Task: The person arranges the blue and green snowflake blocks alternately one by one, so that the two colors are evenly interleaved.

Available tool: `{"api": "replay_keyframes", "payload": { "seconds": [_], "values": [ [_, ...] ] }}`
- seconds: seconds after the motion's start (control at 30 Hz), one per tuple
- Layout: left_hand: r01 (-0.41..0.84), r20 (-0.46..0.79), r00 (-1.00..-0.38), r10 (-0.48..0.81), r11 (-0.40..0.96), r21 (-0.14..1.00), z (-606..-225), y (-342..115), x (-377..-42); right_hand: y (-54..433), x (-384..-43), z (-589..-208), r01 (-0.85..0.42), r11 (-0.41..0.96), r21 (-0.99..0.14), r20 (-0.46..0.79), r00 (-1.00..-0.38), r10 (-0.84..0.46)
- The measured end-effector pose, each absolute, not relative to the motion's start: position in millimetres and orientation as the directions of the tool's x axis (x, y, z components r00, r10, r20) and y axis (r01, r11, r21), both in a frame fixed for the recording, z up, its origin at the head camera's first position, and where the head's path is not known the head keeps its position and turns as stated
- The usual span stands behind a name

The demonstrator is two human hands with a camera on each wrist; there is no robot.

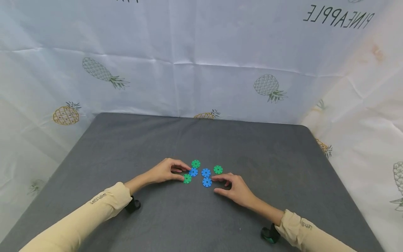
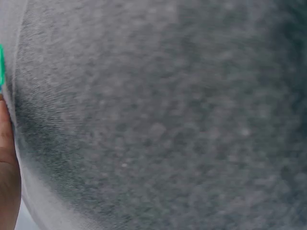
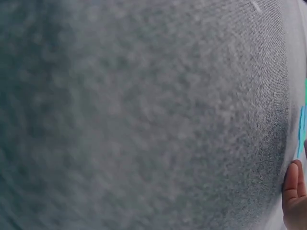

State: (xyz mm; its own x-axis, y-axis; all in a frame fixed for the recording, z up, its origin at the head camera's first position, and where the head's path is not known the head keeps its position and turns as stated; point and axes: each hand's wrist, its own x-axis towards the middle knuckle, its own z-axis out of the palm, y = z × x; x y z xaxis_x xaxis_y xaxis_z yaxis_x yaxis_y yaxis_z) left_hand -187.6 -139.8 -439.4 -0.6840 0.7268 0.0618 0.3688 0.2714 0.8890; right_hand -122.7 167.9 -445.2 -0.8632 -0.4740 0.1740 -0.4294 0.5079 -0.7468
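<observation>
Several notched plastic discs lie on the grey table in the head view. To the left, an upper green disc (image 1: 196,163), a blue disc (image 1: 193,172) and a lower green disc (image 1: 187,178) form a slanted row, edges meeting. My left hand (image 1: 165,171) has its index fingertip at that blue disc and its thumb tip at the lower green one. Two more blue discs (image 1: 206,182) stand one below the other on the right. My right hand (image 1: 238,189) reaches beside them, index fingertip near the lower one, thumb apart. A third green disc (image 1: 218,169) lies just beyond this hand.
The grey table (image 1: 151,224) runs back to a white curtain (image 1: 189,38) printed with pineapples. Black wrist bands (image 1: 270,235) show under the cream sleeves (image 1: 85,218). Both wrist views hold mostly blurred grey cloth, with fingers and disc edges at the borders.
</observation>
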Motion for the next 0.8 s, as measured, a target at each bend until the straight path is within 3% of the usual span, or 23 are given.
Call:
{"api": "replay_keyframes", "payload": {
  "seconds": [0.8],
  "values": [
    [0.516, 0.163, -0.698, 0.698, 0.332, 0.790, -451, -134, -183, 149, -133, -447, -0.429, 0.574, -0.697, 0.198, -0.885, -0.421]
  ]
}}
